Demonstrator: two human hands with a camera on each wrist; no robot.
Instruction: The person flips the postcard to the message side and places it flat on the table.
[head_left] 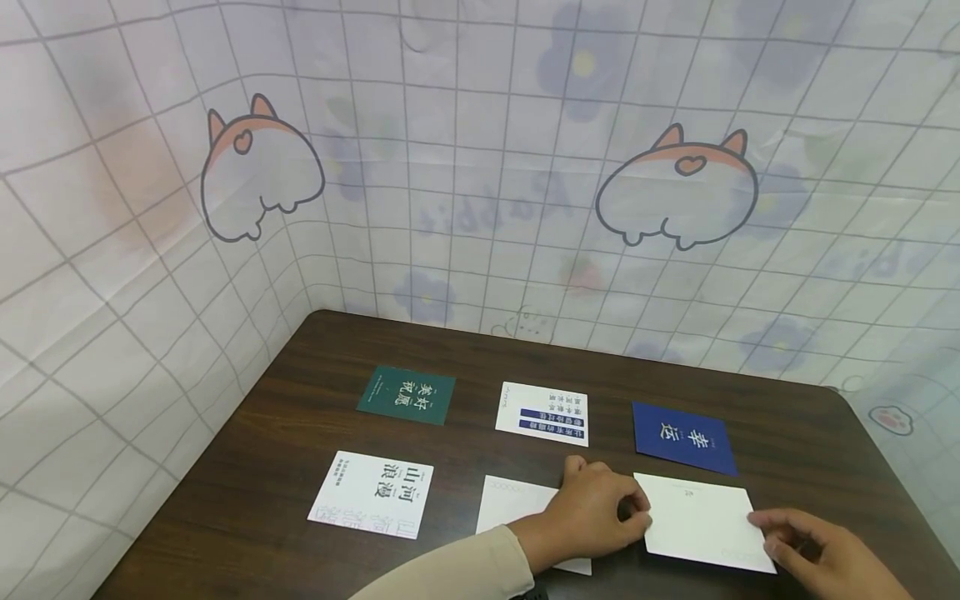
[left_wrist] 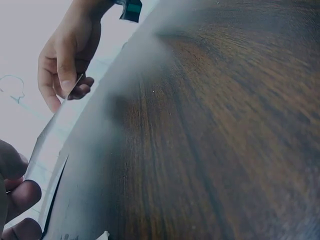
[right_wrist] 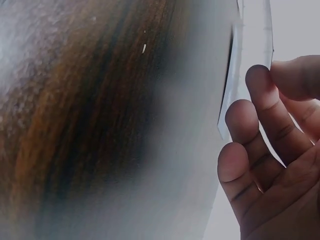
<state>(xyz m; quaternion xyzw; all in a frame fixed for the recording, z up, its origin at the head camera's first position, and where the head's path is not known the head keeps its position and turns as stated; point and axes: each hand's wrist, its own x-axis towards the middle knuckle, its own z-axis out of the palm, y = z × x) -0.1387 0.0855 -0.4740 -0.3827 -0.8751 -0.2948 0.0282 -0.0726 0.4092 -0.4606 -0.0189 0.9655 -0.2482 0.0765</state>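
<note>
A white card (head_left: 697, 521) with faint print is held up just off the table at the near right. My left hand (head_left: 592, 510) pinches its left edge, and my right hand (head_left: 828, 554) pinches the right edge between thumb and fingers. The right wrist view has the thumb and index fingertip of that hand (right_wrist: 280, 135) meeting at the card's edge. Seen edge-on in the left wrist view, the card (left_wrist: 47, 131) spans the gap between both hands. Another white card (head_left: 513, 498) lies beneath my left wrist and forearm, partly covered by them.
On the dark wooden table (head_left: 247, 467) lie a green card (head_left: 408, 396), a white card with blue bars (head_left: 542, 396), a blue card (head_left: 682, 458) and a white card with black characters (head_left: 360, 492). A patterned curtain (head_left: 465, 150) hangs behind and along the left.
</note>
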